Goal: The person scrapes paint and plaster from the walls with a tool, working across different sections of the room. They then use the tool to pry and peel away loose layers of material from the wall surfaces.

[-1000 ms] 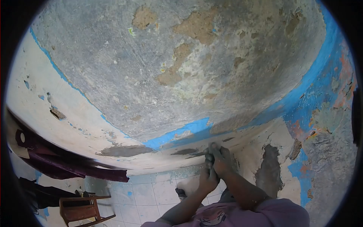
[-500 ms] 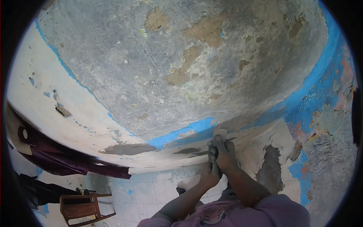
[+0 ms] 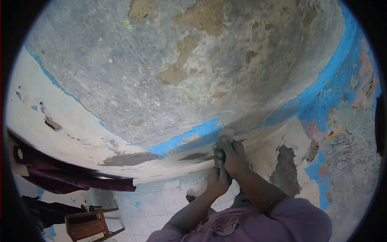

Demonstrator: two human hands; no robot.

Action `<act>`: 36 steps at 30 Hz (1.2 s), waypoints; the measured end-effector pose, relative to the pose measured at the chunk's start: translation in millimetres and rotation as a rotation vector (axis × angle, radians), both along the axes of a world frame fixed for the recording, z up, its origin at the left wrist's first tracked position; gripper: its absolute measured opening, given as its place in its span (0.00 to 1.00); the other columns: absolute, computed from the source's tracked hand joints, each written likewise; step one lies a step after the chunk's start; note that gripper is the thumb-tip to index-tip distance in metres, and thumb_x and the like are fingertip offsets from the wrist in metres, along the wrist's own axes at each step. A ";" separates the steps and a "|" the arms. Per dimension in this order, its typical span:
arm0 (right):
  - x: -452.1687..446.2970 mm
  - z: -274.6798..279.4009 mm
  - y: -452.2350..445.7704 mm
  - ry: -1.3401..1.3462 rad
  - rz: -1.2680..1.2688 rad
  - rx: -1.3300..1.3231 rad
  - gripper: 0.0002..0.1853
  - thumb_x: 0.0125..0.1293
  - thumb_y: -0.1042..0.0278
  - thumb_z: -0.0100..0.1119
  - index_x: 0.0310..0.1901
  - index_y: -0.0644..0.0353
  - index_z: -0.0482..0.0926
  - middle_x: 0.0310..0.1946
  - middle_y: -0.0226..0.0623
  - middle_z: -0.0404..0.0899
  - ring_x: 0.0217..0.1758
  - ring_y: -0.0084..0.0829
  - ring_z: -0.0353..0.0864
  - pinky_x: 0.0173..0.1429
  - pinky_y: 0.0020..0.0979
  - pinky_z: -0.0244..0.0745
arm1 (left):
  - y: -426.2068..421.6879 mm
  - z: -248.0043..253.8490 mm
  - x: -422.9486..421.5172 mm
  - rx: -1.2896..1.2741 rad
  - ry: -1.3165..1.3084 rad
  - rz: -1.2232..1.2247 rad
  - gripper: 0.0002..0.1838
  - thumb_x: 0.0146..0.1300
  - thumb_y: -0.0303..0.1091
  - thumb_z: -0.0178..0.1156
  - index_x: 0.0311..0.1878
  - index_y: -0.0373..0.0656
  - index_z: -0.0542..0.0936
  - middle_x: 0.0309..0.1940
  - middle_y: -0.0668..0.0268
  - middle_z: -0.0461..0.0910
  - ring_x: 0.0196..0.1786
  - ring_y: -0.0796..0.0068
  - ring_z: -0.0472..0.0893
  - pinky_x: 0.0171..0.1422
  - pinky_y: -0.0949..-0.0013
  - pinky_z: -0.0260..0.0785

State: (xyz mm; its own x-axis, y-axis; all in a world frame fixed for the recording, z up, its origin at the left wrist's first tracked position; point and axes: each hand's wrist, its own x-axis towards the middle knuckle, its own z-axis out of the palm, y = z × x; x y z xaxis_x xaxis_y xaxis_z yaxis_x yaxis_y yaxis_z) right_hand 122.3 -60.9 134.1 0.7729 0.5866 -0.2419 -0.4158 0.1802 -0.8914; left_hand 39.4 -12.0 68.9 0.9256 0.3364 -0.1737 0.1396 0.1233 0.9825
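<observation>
Closely curled grip [image 3: 234, 158] round tool [image 3: 226, 133]

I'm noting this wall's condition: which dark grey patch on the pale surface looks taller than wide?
The jagged patch right of your right hand; the long patch and smaller patch left of that hand both stretch sideways.

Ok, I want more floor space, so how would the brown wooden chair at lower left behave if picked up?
The brown wooden chair should feel stiff, given its straight bars. It is probably fairly light for its size, since open gaps show in its frame.
</observation>
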 end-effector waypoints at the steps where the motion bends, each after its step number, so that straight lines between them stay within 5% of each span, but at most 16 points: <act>1: 2.9 6.6 2.7 0.057 0.000 0.064 0.20 0.68 0.51 0.45 0.31 0.62 0.71 0.16 0.26 0.61 0.15 0.19 0.63 0.19 0.22 0.59 | 1.0 2.3 1.1 -0.038 0.015 -0.021 0.18 0.66 0.37 0.40 0.29 0.35 0.73 0.13 0.63 0.72 0.18 0.73 0.73 0.23 0.69 0.63; 5: -9.8 -15.2 -3.6 0.100 -0.048 0.001 0.20 0.68 0.52 0.46 0.31 0.64 0.72 0.15 0.24 0.62 0.14 0.16 0.61 0.17 0.21 0.56 | -14.8 -18.2 -3.4 -0.161 -0.092 0.226 0.18 0.66 0.37 0.41 0.25 0.36 0.72 0.13 0.66 0.71 0.17 0.75 0.72 0.21 0.70 0.61; 7: -0.3 2.7 5.2 0.090 -0.038 0.034 0.20 0.68 0.52 0.46 0.32 0.64 0.72 0.16 0.24 0.62 0.14 0.16 0.61 0.17 0.21 0.56 | -0.5 -18.7 -5.4 0.641 -0.275 0.048 0.09 0.60 0.31 0.50 0.38 0.34 0.71 0.18 0.62 0.74 0.20 0.69 0.74 0.23 0.68 0.64; 8: -0.4 7.4 7.2 0.077 -0.029 0.067 0.20 0.68 0.52 0.46 0.32 0.64 0.71 0.16 0.24 0.62 0.15 0.16 0.61 0.17 0.21 0.56 | 4.3 -17.8 -4.3 0.424 -0.153 -0.025 0.13 0.51 0.26 0.56 0.42 0.34 0.71 0.21 0.56 0.75 0.24 0.57 0.76 0.26 0.64 0.66; 11: -2.8 3.2 3.6 0.101 -0.035 0.061 0.20 0.67 0.52 0.47 0.31 0.64 0.72 0.16 0.24 0.62 0.15 0.16 0.61 0.17 0.20 0.56 | 1.1 2.6 -4.0 -0.002 0.067 -0.021 0.16 0.45 0.23 0.58 0.40 0.33 0.70 0.23 0.52 0.75 0.24 0.50 0.75 0.25 0.61 0.65; 17: 2.8 7.1 6.6 0.022 -0.050 0.012 0.20 0.68 0.51 0.45 0.31 0.63 0.70 0.16 0.26 0.62 0.15 0.20 0.63 0.19 0.23 0.59 | -0.1 -23.5 0.5 0.523 -0.265 0.032 0.16 0.48 0.22 0.53 0.43 0.34 0.70 0.25 0.51 0.76 0.26 0.48 0.76 0.26 0.57 0.66; 19: -0.1 4.3 2.8 0.044 -0.036 0.011 0.20 0.68 0.51 0.45 0.32 0.63 0.69 0.16 0.26 0.62 0.15 0.20 0.63 0.19 0.23 0.59 | -1.6 -14.7 1.2 0.295 -0.016 -0.084 0.19 0.48 0.22 0.53 0.47 0.34 0.68 0.28 0.48 0.75 0.28 0.46 0.76 0.27 0.54 0.66; 20: -2.2 2.9 -1.4 0.061 -0.043 0.009 0.20 0.68 0.51 0.45 0.32 0.63 0.69 0.16 0.27 0.62 0.15 0.20 0.63 0.19 0.22 0.59 | -11.5 -13.6 -1.4 0.173 -0.068 0.057 0.08 0.57 0.29 0.48 0.38 0.35 0.71 0.22 0.57 0.74 0.23 0.61 0.74 0.24 0.63 0.64; 21: -7.0 0.1 -4.8 0.066 -0.045 0.006 0.20 0.68 0.51 0.45 0.32 0.63 0.69 0.16 0.27 0.62 0.15 0.20 0.63 0.19 0.22 0.59 | -22.8 -13.6 -4.3 0.049 -0.116 0.192 0.15 0.66 0.35 0.42 0.29 0.36 0.73 0.16 0.66 0.73 0.18 0.77 0.73 0.22 0.71 0.62; 23: -7.9 -4.0 -5.0 0.043 -0.010 -0.041 0.20 0.68 0.51 0.45 0.32 0.64 0.69 0.16 0.27 0.62 0.15 0.20 0.63 0.19 0.22 0.59 | -20.8 -10.5 4.1 0.296 -0.267 0.351 0.17 0.66 0.35 0.42 0.25 0.38 0.73 0.12 0.67 0.71 0.16 0.77 0.71 0.21 0.72 0.61; 25: -0.1 8.9 3.3 0.052 -0.017 0.014 0.21 0.67 0.50 0.47 0.32 0.64 0.71 0.16 0.26 0.63 0.15 0.19 0.63 0.18 0.21 0.58 | 1.3 -0.9 5.7 0.544 -0.345 0.136 0.14 0.66 0.34 0.41 0.31 0.37 0.72 0.14 0.68 0.71 0.17 0.79 0.71 0.21 0.74 0.61; 27: 4.3 13.4 7.4 0.029 -0.022 0.091 0.22 0.66 0.48 0.49 0.32 0.64 0.72 0.17 0.26 0.64 0.16 0.17 0.64 0.18 0.21 0.58 | 2.1 4.3 6.7 0.314 -0.300 0.056 0.14 0.66 0.34 0.41 0.31 0.37 0.72 0.14 0.67 0.71 0.17 0.79 0.71 0.21 0.74 0.61; 29: -2.8 2.3 -1.0 0.035 -0.029 0.047 0.21 0.67 0.49 0.47 0.32 0.64 0.72 0.17 0.25 0.64 0.16 0.17 0.63 0.18 0.21 0.57 | -8.1 6.2 -0.2 -0.029 -0.021 0.050 0.10 0.54 0.26 0.52 0.40 0.36 0.69 0.20 0.53 0.74 0.21 0.56 0.75 0.23 0.60 0.64; 30: -6.5 -2.0 -4.7 0.036 -0.031 0.048 0.21 0.67 0.49 0.47 0.32 0.64 0.72 0.17 0.25 0.64 0.16 0.17 0.63 0.18 0.21 0.57 | -14.5 2.0 -5.6 -0.027 -0.020 0.048 0.10 0.54 0.26 0.52 0.40 0.36 0.69 0.20 0.53 0.74 0.21 0.56 0.75 0.23 0.60 0.64; 32: -5.4 -5.7 -5.0 0.071 0.014 -0.014 0.21 0.68 0.50 0.46 0.31 0.63 0.72 0.16 0.25 0.64 0.16 0.17 0.62 0.19 0.21 0.58 | -19.2 -5.7 -6.2 0.296 -0.250 0.155 0.09 0.63 0.32 0.44 0.38 0.36 0.70 0.15 0.58 0.72 0.16 0.63 0.73 0.20 0.63 0.62; 36: 4.0 37.4 10.7 0.017 0.019 0.095 0.22 0.67 0.50 0.46 0.30 0.63 0.73 0.16 0.25 0.64 0.17 0.17 0.63 0.21 0.21 0.59 | 8.9 32.9 6.6 -0.059 -0.120 0.044 0.17 0.67 0.37 0.42 0.26 0.37 0.73 0.13 0.68 0.70 0.16 0.77 0.70 0.21 0.73 0.61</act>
State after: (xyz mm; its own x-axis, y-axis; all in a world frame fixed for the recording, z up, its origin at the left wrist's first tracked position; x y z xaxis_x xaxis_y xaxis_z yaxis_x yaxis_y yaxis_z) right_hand 126.4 -50.1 171.6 0.7577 0.6222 -0.1971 -0.4345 0.2555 -0.8637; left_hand 46.0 -3.1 101.8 0.9256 0.3692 -0.0830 0.0143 0.1851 0.9826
